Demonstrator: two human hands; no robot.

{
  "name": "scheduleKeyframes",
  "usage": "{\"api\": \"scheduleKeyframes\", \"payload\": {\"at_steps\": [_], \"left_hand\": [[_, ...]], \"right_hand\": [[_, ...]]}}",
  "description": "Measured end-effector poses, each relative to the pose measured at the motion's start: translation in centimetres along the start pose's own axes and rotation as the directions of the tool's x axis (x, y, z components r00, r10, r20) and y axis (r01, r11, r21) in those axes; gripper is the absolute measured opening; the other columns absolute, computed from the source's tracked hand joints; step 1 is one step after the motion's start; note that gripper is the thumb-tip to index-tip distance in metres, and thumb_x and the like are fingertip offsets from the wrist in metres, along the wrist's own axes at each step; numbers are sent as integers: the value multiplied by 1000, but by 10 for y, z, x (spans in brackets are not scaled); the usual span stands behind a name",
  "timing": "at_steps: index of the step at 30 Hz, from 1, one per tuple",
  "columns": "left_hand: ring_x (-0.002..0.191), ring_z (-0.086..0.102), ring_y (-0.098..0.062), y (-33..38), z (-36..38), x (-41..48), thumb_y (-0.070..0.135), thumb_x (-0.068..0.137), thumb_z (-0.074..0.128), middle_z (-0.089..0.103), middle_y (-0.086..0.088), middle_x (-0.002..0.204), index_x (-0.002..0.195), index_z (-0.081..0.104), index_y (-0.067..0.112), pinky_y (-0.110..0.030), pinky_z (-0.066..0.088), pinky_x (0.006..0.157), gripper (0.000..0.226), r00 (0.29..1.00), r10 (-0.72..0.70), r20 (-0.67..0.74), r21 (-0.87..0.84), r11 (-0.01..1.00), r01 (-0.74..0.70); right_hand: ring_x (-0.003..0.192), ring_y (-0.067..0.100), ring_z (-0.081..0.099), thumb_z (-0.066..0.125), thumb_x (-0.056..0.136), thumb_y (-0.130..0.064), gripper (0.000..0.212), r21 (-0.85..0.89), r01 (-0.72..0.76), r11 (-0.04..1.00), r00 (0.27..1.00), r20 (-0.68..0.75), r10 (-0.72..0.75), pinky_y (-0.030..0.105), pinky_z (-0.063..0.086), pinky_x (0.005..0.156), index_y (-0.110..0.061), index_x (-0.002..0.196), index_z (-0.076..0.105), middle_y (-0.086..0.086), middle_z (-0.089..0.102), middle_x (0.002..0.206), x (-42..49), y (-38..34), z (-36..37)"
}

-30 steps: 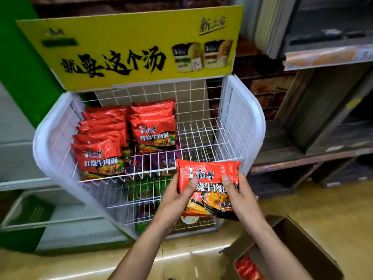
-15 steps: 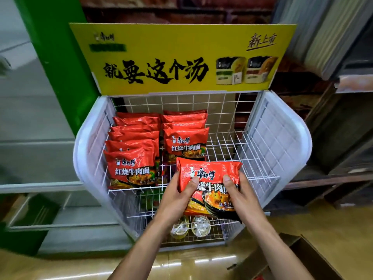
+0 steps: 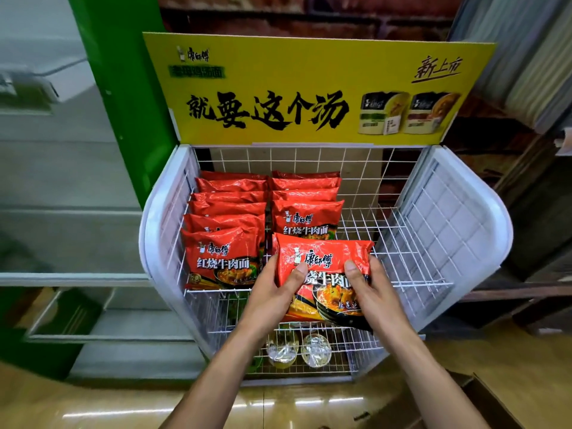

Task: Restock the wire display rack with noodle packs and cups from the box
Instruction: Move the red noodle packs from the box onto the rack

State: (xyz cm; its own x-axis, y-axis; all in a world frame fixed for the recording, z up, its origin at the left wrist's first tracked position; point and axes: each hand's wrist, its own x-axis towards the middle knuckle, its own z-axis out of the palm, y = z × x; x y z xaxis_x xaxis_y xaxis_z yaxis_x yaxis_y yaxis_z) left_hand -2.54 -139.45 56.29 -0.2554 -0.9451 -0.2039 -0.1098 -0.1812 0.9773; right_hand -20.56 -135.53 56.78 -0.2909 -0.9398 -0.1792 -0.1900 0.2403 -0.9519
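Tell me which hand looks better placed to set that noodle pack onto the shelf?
Probably the right hand: it grips the noodle pack beside bare wire shelf, while the left hand sits close against the stocked packs.

A brick-patterned wall (image 3: 309, 17) formed the backdrop. A green pillar (image 3: 123, 103) and a pale cabinet (image 3: 62, 181) stood at left, dark wooden shelving (image 3: 532, 292) at right. The glossy tan floor (image 3: 108, 404) reflected strips of light.

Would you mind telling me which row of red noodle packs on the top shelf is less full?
The right row: its front pack sits further back than the left row's, leaving a gap in front, where the held pack hovers.
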Motion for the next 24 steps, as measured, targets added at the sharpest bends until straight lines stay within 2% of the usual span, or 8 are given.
{"api": "scheduleKeyframes", "payload": {"at_steps": [1,5,9,11,14,18,21,24], "left_hand": [[119,63,-5,1,0,1,62,85,63,66,17,127,140,50,39,-44,48,109,62,1000,0,-6,-2,1000,0],[111,64,3,5,2,8,57,89,62,67,19,124,139,50,39,-31,51,102,55,1000,17,-18,19,1000,-17],[107,66,4,8,5,22,56,89,62,69,18,122,136,51,40,-30,53,98,51,998,17,-52,17,1000,-16],[106,67,3,10,8,29,57,89,63,69,18,121,135,51,42,-27,54,94,50,997,10,-73,17,1000,-9],[107,67,3,12,11,39,58,89,63,69,17,122,136,50,41,-28,54,95,52,996,8,-94,22,1000,-6],[111,67,-2,13,14,52,58,89,64,69,15,124,138,50,39,-39,53,102,55,989,12,-147,26,1000,-8],[116,66,-9,11,14,60,63,86,67,67,13,128,140,49,40,-45,52,104,61,984,9,-176,11,1000,-7],[119,64,-9,11,13,67,58,88,68,65,13,131,143,46,41,-44,52,104,61,980,17,-196,9,1000,-15]], "right_hand": [[129,18,55,49,84,-81,77,-5,3,1000,1000,13,-3,56,45,109,-42,149,33,-8,52,144,2,0,0],[121,16,60,48,93,-63,59,-2,23,1000,999,39,-23,50,49,105,-40,146,36,-12,57,133,14,-1,-4],[108,4,61,48,96,-57,33,8,32,999,996,82,-32,40,51,96,-49,127,41,-20,58,120,33,-6,-9],[106,3,61,48,96,-56,24,16,32,999,994,102,-34,39,51,95,-52,118,41,-23,57,116,43,-9,-12],[110,11,63,48,96,-57,32,-11,36,999,994,107,-35,44,51,98,-48,125,40,-17,59,122,59,-11,-15],[104,1,60,48,97,-56,42,-11,48,999,988,149,-46,27,50,88,-43,135,39,-19,57,125,77,-13,-17],[109,8,59,48,95,-59,61,-24,55,998,985,167,-50,28,48,87,-35,149,33,-17,53,124,89,-12,-18],[106,1,58,53,94,-56,54,-24,86,996,975,206,-79,19,45,78,-37,142,37,-23,54,118,100,-10,-18]]}}
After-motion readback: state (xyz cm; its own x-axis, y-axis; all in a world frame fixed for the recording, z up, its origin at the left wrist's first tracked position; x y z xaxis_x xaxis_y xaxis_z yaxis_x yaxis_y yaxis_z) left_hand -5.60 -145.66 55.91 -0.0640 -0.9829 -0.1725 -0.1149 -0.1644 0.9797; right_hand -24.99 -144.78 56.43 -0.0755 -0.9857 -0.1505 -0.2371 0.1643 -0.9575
